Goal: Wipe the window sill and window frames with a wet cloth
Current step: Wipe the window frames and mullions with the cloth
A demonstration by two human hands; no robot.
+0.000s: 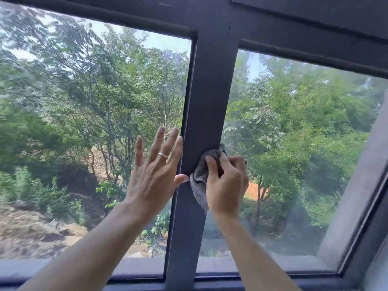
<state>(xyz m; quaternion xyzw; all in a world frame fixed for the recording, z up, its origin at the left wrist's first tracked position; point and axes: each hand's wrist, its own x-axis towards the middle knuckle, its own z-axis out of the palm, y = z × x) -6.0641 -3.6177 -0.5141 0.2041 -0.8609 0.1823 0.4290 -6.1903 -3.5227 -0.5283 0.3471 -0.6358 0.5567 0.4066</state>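
Crumpled grey cloth [200,177] bunched in right hand [225,183], pressed on dark upright metal frame bar [207,106] running lengthwise above and below; left hand [154,175] flat-fingered alongside.

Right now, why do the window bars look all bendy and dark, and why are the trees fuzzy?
In the head view, the wide-angle lens bows the dark window frame and its top bars; bright daylight behind leaves the frame in shade. The trees outside look smeared, most at the left edge, and the right pane looks hazy. The left hand, the right hand and the grey cloth are sharp.
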